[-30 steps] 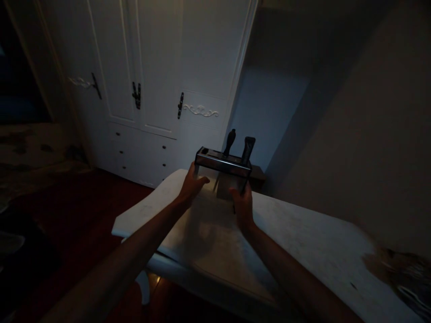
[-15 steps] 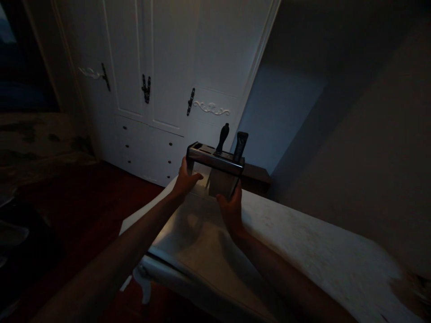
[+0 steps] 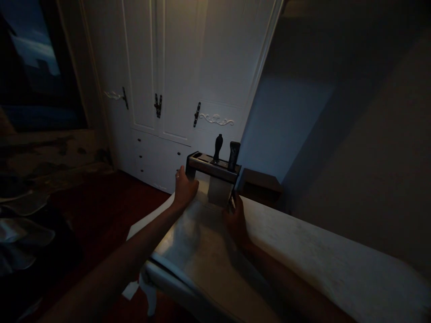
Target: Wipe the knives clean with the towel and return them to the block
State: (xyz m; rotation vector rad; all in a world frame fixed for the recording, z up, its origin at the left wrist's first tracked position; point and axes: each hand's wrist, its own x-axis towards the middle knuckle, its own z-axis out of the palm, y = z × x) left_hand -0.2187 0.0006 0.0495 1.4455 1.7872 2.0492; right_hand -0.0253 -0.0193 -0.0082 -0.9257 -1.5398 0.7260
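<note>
A knife holder (image 3: 215,166) with a dark metallic top frame stands upright at the far end of the white table. Two black handles rise from its slots: a slim, rounded one (image 3: 218,148) and a thicker one (image 3: 234,155). A broad blade (image 3: 218,190) hangs beneath the thicker handle. My left hand (image 3: 184,188) is beside the holder's left end, fingers and thumb apart. Close to the right end, low down, my right hand (image 3: 237,220) has its thumb and fingers parted. In this dim light, any remaining contact is hard to see.
The table (image 3: 303,242) has a pale mottled top and a smoother panel under my forearms. Behind it stand a white wardrobe (image 3: 182,89) and a small dark cabinet (image 3: 261,181). A pale scrap (image 3: 130,290) lies on the red floor (image 3: 101,215).
Both hands have loosened from around the knife holder's ends and drawn slightly outward. The holder sits a little further left over the table. The view has tilted upward.
</note>
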